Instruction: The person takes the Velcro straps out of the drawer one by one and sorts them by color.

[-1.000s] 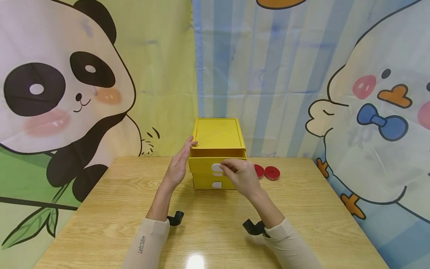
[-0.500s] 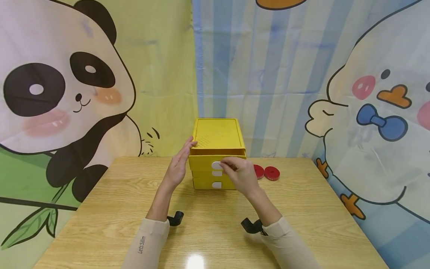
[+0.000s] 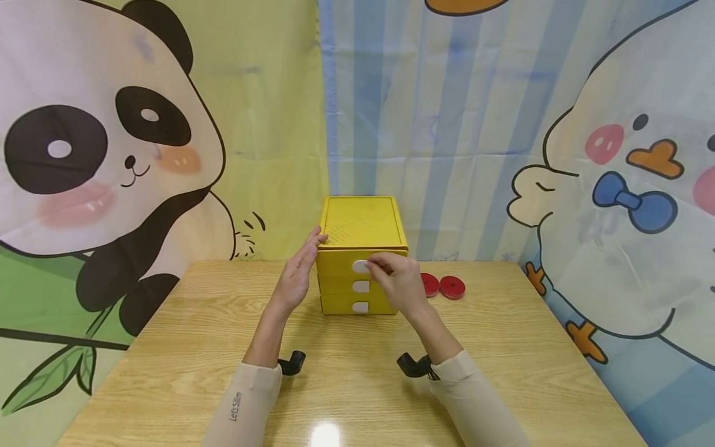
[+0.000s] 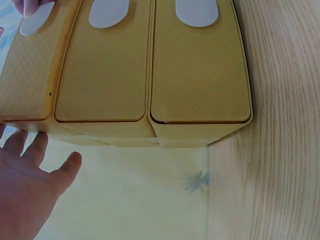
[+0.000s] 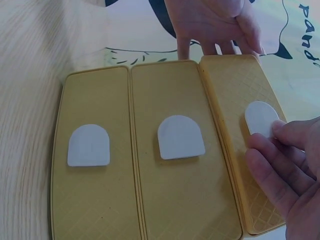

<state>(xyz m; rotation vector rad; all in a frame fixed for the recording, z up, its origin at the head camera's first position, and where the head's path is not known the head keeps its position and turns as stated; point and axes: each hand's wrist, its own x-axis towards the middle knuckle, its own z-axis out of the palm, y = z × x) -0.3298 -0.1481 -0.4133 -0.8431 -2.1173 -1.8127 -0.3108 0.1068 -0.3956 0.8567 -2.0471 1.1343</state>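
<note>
Cartoon-printed fabric point(image 3: 268, 93) hangs behind your workspace, showing a big black-and-white panda point(image 3: 117, 158) on your left and a plump white bird with a blue bow tie point(image 3: 635, 202) on your right. Below it you have a pale wood-grain table point(image 3: 346, 366), with a bright glare spot near its front edge. Towards the back of the table, in front of the fabric, stands a yellow box-shaped cabinet with three stacked drawers point(image 3: 357, 239), each front bearing a white arch-shaped tab. Its top drawer point(image 3: 337, 266) is nearly closed, the front slightly proud of the two below.

Your right hand point(image 3: 403, 282) pinches the top drawer's white tab point(image 3: 360, 266) between thumb and fingers. Your left hand point(image 3: 295, 279) is spread with fingers extended, the fingertips against the cabinet's left side near its upper front corner; it grips nothing. Two round red discs point(image 3: 452, 287) lie beside the cabinet on your right, one partly hidden behind your right hand. Your cream long sleeves point(image 3: 242, 403) end above black angled wrist pieces point(image 3: 413, 365), with lettering on the left sleeve.
</note>
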